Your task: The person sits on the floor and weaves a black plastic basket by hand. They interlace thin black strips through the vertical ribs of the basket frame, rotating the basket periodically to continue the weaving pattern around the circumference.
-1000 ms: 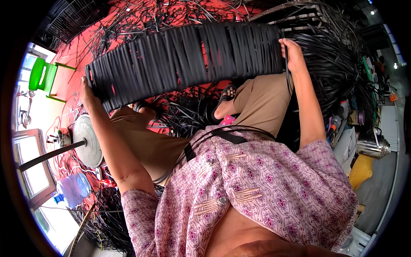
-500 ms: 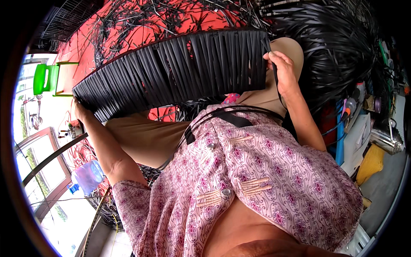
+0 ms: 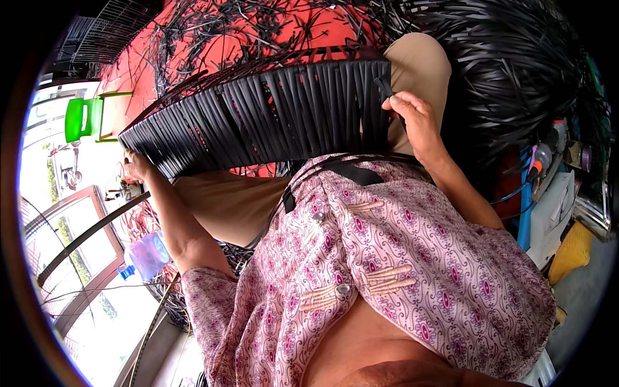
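Note:
Across my lap lies a long, slightly curved panel (image 3: 258, 116) closely wrapped with flat black plastic strips. My left hand (image 3: 137, 166) is closed around its left end, with the fingers partly hidden. At the opposite end, my right hand (image 3: 414, 121) pinches a short piece of black strip (image 3: 383, 86) between thumb and fingertips, against the panel's edge. Loose black strips (image 3: 309, 175) run across my waist beneath the panel. One wide strip (image 3: 97, 235) curves out to the left from beside my left hand.
Cut black strips litter the red floor (image 3: 258, 22) ahead. A large bundle of black strips (image 3: 509, 71) lies to the right, above tools and a yellow cloth (image 3: 570, 253). Leftward are a green chair (image 3: 84, 119) and a clear plastic bottle (image 3: 148, 256).
The panel has tipped, so its far rim shows behind the wrapped face. My right hand has shifted slightly left and down; the strip by it now lies bent at the panel's edge.

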### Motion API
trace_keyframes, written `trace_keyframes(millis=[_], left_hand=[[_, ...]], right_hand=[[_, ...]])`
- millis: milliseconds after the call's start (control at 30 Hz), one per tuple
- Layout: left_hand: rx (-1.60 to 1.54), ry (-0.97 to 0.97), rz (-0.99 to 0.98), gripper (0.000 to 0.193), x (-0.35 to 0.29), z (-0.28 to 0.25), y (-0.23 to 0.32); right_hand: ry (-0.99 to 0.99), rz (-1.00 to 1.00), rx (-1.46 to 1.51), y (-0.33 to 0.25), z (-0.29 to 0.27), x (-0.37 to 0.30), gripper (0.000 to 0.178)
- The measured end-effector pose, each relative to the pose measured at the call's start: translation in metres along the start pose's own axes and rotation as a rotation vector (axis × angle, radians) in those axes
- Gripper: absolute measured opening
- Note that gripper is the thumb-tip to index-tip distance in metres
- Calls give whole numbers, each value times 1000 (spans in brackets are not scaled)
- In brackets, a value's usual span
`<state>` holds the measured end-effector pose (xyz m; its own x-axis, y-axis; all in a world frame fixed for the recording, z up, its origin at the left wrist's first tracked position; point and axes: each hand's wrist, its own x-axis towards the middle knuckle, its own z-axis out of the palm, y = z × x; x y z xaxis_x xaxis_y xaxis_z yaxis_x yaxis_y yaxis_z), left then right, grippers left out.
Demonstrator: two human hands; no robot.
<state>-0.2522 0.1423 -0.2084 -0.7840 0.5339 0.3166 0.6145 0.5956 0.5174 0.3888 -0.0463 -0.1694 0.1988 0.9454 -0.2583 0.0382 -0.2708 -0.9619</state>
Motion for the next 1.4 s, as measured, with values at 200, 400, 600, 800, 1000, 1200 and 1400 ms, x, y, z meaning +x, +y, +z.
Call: trace_keyframes(millis=[200, 400, 600, 800, 1000, 1200, 1400], left_hand=[[-566, -72, 552, 23, -120, -13, 135], [-779, -875, 748, 15, -296, -45, 275], [-537, -1513, 879, 27, -334, -12, 328], [-262, -1762, 1008, 34, -348, 13, 356], [-198, -1854, 875, 28, -355, 30, 357], [-350, -1738, 667, 26, -355, 26, 350], [-341, -1688, 581, 28, -351, 34, 346]], right_hand=[[-94, 26, 0, 0, -7, 11, 27], [-184, 160, 74, -13, -35, 20, 27], [-29, 9, -49, -89, -111, 51, 24], [305, -274, 68, -155, -116, 62, 20], [-248, -91, -171, -93, -80, 115, 28], [-336, 91, -87, -71, -57, 125, 33], [-386, 121, -132, -58, -50, 142, 34]])
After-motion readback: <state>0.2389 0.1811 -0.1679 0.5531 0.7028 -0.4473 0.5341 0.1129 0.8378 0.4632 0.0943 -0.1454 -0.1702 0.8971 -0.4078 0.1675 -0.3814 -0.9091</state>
